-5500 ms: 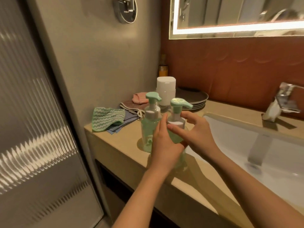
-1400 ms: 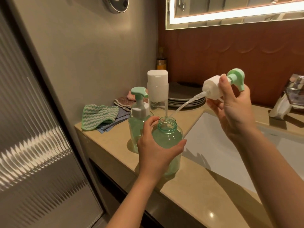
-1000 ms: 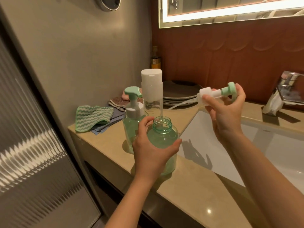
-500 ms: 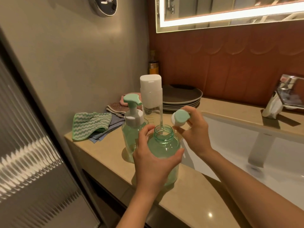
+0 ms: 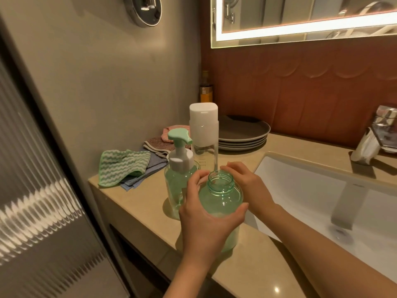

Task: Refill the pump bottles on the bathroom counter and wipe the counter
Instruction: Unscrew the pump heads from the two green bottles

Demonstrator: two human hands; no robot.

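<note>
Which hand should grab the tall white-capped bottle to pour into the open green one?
Right, probably. The right hand sits just in front of the white-capped bottle, while the left hand grips the open green bottle, steadying it on the counter. Whether the right hand holds anything is hidden.

Grey wall (image 5: 96,72) upper left, round chrome fitting (image 5: 144,9) at top, ribbed glass door (image 5: 32,190) along left edge, red-brown panelled wall (image 5: 300,93) centre right, edge-lit mirror (image 5: 300,29) upper right
</note>
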